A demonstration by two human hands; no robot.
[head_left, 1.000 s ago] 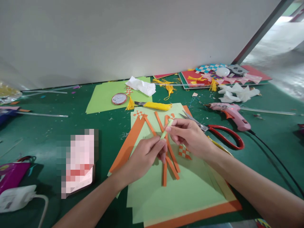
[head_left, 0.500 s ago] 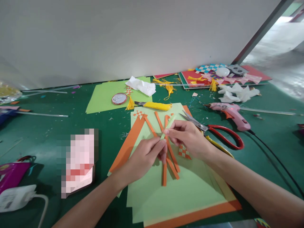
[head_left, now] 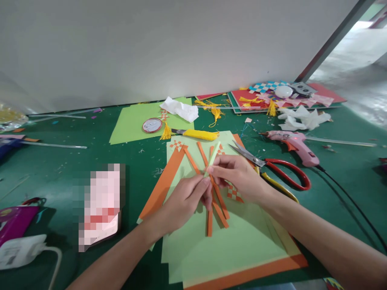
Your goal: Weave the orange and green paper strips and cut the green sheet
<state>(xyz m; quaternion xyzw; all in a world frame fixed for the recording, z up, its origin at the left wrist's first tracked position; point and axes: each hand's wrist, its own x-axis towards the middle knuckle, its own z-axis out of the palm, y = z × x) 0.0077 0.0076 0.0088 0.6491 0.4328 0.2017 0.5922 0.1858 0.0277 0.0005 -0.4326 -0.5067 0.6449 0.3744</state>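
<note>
Between my two hands is a narrow light green paper strip, its free end pointing up and away from me. My left hand pinches its near end. Fingertips of my right hand close on the strip just above, almost touching the left thumb. Below lie several orange paper strips, crossing on a stack of pale green paper sheets. A small orange-and-white checkered woven piece sits under my right wrist, and another woven piece lies at the stack's upper left.
Scissors with red and yellow handles lie open right of the stack, near a pink glue gun with its cord. A yellow utility knife rests above the sheets. At left are a blurred phone and a white charger.
The green strip has turned more upright, its far end swinging slightly left and away. My right hand has shifted a little left and down; the left has barely moved.
</note>
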